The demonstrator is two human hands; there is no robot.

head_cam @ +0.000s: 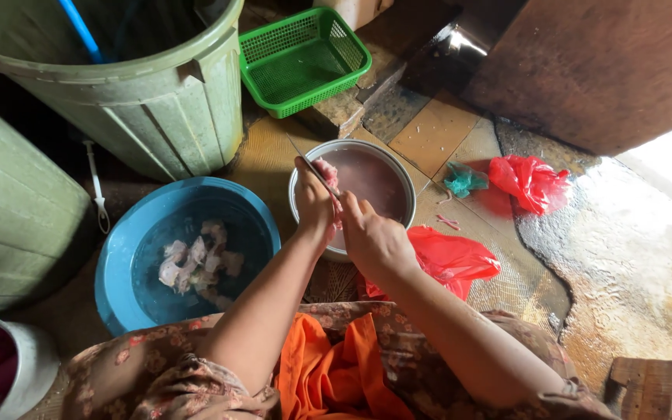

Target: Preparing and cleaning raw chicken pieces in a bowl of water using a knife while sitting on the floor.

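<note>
Head view, looking down over the lap onto a wet tiled floor (437, 132).

Left hand (314, 204): fingers curled tight around the handle of a thin knife (310, 167), whose blade runs up toward 11 o'clock from the fist. The hand sits over the near left rim of the metal bowl (406, 175).

Right hand (373, 237): fingers bent closed and pinched onto a pale pink piece of meat (328, 175); the fingertips are hidden behind the knuckles, so how much of the piece they cover cannot be told. The meat sits between the two hands, just above the bowl's rim and touching the knife blade. The two hands are touching or nearly so.

The bowl holds murky pinkish liquid and stands on the floor at 12 o'clock from the hands.

Around it:
- Blue basin (122, 257) at 9 o'clock, just beside the bowl, with water and several pale meat pieces (196, 260) in it.
- Large green bin (165, 109) at 10 o'clock, a blue hose inside.
- Green plastic basket (305, 58) at 12 o'clock, well beyond the bowl.
- Red plastic bag (453, 260) at 3 o'clock, close under the right forearm; a second red bag (530, 183) at 2 o'clock, a crumpled teal bag (462, 180) just beside it.
- Small pink scraps (449, 222) on the floor between the bags.
- White bucket (29, 365) at 8 o'clock.
</note>
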